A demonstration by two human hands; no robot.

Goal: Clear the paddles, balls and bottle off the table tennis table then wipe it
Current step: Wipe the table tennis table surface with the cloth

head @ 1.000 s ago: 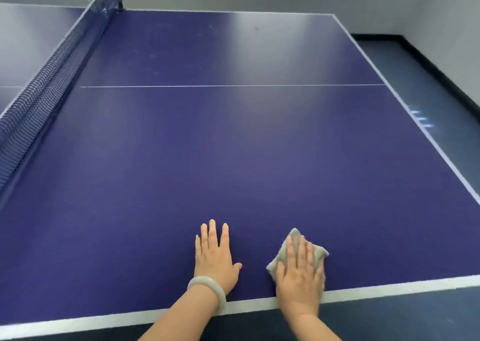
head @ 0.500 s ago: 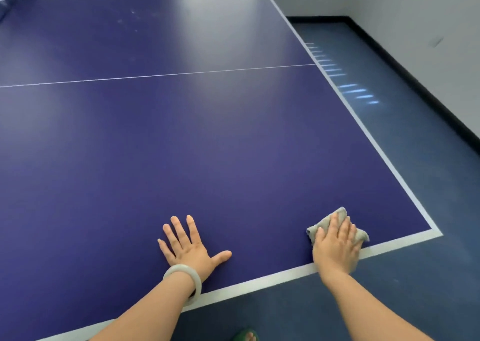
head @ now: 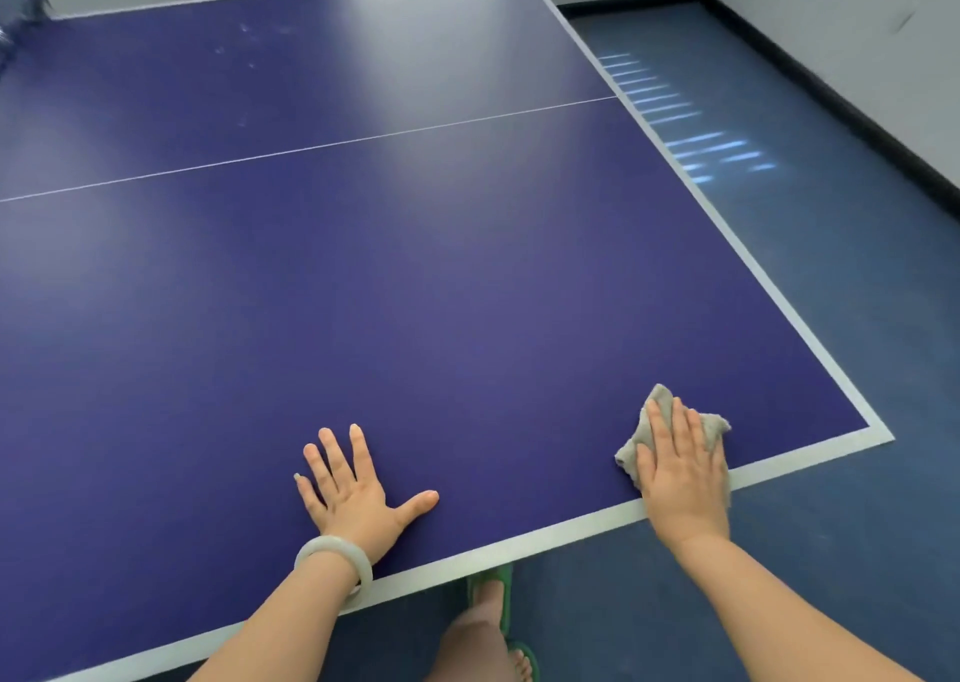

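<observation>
Below the near edge: a leg and green sandals (head: 492, 584) on the blue floor (head: 831, 551).

Left hand (head: 358, 494): flat on the table (head: 467, 292), palm down, fingers straight and spread, thumb out to the right, holding nothing. It sits just inside the white border of the near edge. Pale bracelet (head: 335, 564) on the wrist, over the border line.

Right hand (head: 680, 473): flat on the grey cloth (head: 629, 453), fingers straight and together, pressing it down, not curled round it. The cloth is bunched and sticks out past the fingertips and on both sides. Position: near edge, close to the near right corner; the heel of the hand overlaps the white border.

Mid-surface: thin white centre line (head: 311, 149) runs left to right.

Far half: a few pale smudges (head: 244, 32) near the far edge, plus glare patches.

Far left corner: dark blurred shape (head: 15, 1), possibly the net, can't tell.

Beyond the right edge: light stripes (head: 675, 115) on the floor, black skirting along the wall.
</observation>
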